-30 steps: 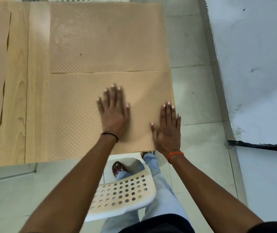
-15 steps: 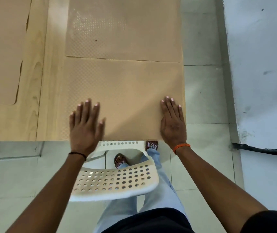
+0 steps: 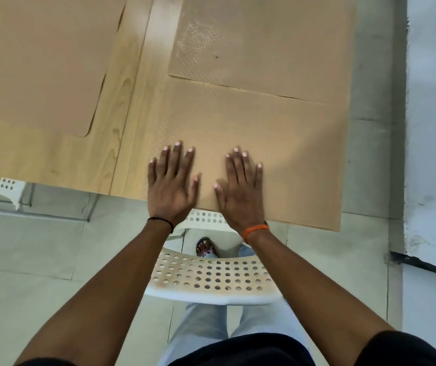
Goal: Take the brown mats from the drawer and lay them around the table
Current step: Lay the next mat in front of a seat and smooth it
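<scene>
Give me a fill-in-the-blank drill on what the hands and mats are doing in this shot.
1. Both hands lie ___ on the nearest brown mat.
2. The right hand wears a wristband coloured ___.
3. The left hand wears a thin ___ band.
4. Below the table edge stands a white perforated ___.

Missing words: flat; orange; black; chair

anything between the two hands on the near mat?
Nothing: bare near mat between left hand and right hand, per head view.

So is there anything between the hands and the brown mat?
Nothing visible. The left hand and right hand both lie flat on the near brown mat, at the table's edge.
</scene>
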